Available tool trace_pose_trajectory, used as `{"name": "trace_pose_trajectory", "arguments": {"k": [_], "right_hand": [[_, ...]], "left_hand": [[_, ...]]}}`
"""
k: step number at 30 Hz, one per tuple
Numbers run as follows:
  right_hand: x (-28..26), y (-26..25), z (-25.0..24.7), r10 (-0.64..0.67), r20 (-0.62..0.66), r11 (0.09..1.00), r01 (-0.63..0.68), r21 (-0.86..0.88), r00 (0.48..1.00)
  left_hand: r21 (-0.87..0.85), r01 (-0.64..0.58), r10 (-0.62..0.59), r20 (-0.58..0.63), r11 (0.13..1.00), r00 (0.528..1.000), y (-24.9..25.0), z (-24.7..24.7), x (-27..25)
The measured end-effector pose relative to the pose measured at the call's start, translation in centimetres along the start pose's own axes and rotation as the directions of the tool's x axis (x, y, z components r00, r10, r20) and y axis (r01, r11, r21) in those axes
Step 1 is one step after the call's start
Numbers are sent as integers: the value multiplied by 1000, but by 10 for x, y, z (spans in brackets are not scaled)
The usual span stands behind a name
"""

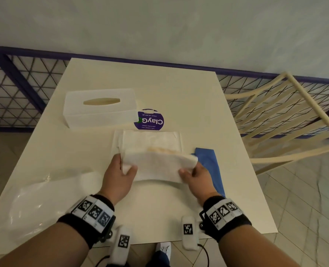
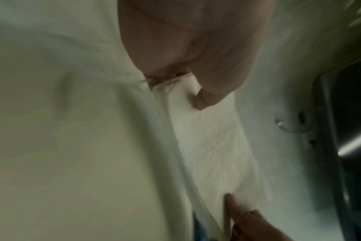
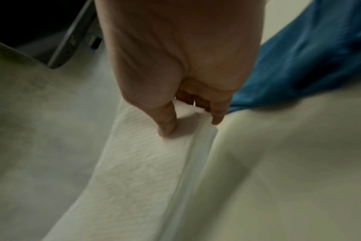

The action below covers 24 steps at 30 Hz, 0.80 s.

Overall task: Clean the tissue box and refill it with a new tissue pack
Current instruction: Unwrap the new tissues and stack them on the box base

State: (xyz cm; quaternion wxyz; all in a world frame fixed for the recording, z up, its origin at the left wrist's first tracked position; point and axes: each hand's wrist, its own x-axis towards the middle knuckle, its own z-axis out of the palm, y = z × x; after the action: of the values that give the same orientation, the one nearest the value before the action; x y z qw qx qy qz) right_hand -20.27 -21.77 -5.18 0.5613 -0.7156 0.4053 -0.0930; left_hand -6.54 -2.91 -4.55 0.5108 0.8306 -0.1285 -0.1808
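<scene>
Both hands are pinching the tissue stack by its 2 ends, left hand and right hand. It's sagging between them, looks soft and light, so I'd be supporting underneath. Tissue box is sitting beyond the left hand.

Both wrist views are smeared by blur; my fingers hide behind the tissue stack; the blue cloth lies partly under my right hand; the sticker is half covered by the tissue box.

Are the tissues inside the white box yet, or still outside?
Outside. Both hands, left and right, hold the tissue stack above the table. The tissue box sits apart, its slot showing no tissue.
</scene>
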Motion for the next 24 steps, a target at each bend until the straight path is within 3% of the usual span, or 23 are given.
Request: {"name": "trace_pose_trajectory", "arguments": {"k": [2,7,10,15,18,21,24], "right_hand": [[11,-17,-1,-30,0,999,29,41,1000],[49,-57,9,-19,28,1000,19,7,999],[70,-67,13,18,-34,997,-20,-79,999],[91,-71,24,77,-33,984,-81,-157,997],[96,-69,26,106,-42,971,-112,-209,994],[95,-68,22,77,-82,951,-98,-293,994],[88,-66,27,-14,-79,932,-16,-362,997]], "left_hand": [[3,9,-9,-17,1000,1000,14,-6,16],[46,93,-98,128,995,987,35,-17,59],[49,151,-155,93,987,983,35,-22,81],[71,183,-187,54,981,981,28,-18,100],[179,183,-193,44,967,980,20,-17,105],[424,69,-76,0,903,997,17,-19,101],[617,-227,165,156,754,974,17,-15,90]]}}
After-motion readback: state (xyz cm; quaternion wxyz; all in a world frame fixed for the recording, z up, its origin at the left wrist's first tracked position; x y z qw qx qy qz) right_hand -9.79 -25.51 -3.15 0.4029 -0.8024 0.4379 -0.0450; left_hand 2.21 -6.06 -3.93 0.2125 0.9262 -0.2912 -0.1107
